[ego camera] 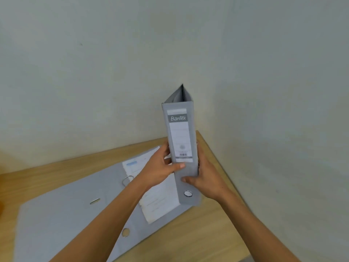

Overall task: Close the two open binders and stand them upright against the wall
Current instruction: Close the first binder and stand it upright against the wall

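Both hands, left and right, grasp the closed binder, upright above the worktop's far right corner. Next: stand it against the wall. Open binder still flat.

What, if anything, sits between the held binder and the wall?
Nothing visible. The closed binder, gripped by the left hand and right hand, is upright; the table strip toward the wall looks bare. The open binder lies leftward, aside.
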